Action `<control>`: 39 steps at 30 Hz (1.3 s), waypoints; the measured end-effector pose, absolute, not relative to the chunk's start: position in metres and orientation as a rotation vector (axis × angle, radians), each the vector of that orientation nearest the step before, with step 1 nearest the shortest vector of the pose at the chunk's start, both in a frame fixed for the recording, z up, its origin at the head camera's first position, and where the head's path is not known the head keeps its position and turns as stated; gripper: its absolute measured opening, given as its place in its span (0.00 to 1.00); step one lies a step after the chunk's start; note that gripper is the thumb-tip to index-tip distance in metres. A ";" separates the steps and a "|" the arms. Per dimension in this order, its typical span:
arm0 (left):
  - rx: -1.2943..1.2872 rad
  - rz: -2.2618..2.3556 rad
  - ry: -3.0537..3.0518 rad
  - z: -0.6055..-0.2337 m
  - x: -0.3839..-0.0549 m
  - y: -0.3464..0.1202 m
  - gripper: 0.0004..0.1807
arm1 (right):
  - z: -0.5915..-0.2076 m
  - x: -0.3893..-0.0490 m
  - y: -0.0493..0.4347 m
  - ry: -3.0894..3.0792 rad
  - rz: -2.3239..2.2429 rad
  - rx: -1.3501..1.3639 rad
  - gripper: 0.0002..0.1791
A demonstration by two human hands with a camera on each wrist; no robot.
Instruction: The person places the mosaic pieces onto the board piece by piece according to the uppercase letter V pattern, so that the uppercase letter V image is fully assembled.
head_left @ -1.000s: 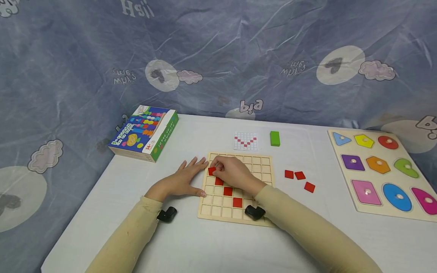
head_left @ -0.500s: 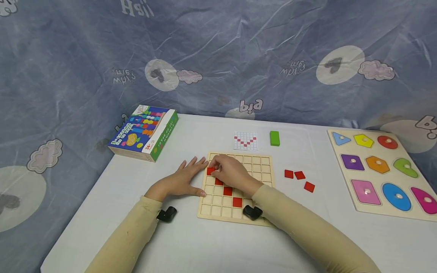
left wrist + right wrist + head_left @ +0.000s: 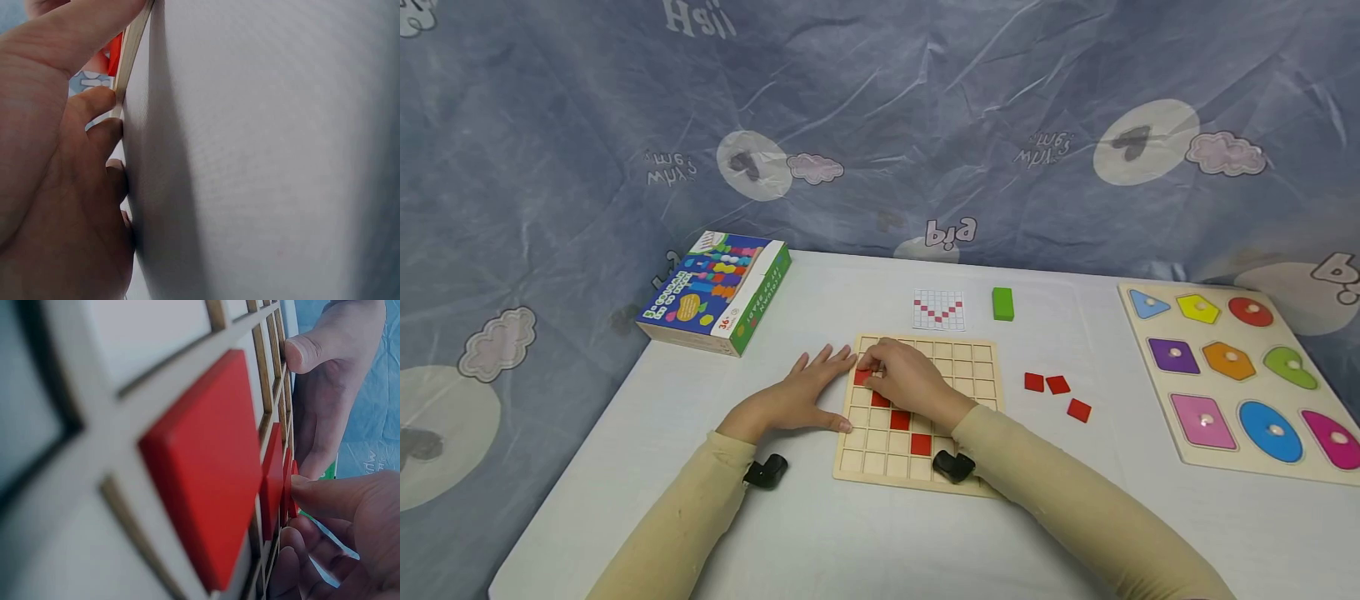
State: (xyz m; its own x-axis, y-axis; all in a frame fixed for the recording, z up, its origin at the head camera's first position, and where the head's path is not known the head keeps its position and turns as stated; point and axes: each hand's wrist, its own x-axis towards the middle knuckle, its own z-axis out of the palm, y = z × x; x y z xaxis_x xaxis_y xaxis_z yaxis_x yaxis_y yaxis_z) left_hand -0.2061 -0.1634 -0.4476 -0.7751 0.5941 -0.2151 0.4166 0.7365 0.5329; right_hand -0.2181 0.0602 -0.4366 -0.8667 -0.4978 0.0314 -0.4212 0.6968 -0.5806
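Observation:
A wooden grid board [image 3: 869, 463] lies on the table, with a diagonal line of red square tiles running from its left edge toward the front middle. My right hand [image 3: 913, 379] reaches over the board and pinches the red tile [image 3: 862, 377] at the upper end of that line. In the right wrist view, thumb and fingers meet at that tile, beyond a large near tile [image 3: 209, 469]. My left hand [image 3: 793, 400] lies spread on the table, with thumb and index fingertip touching the board's left side. The right hand hides part of the grid.
Right of the board lie three loose red tiles [image 3: 1057, 385]. Behind it are a pattern card [image 3: 938, 310] and a green block [image 3: 1003, 304]. A game box [image 3: 715, 292] stands at the back left. A knobbed shape puzzle board [image 3: 1195, 408] lies at the far right.
My right hand has shifted slightly left, and the pinched red tile has moved a little left, now lining up with its grid square. The left hand has stayed put.

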 end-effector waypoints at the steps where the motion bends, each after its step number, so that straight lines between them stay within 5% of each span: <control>1: 0.776 0.662 2.565 -0.448 -0.206 -0.163 0.61 | -0.437 -0.218 0.060 2.771 -0.900 -0.752 0.09; 39: 0.761 0.669 2.571 -0.451 -0.207 -0.163 0.61 | -0.437 -0.217 0.061 2.768 -0.878 -0.729 0.14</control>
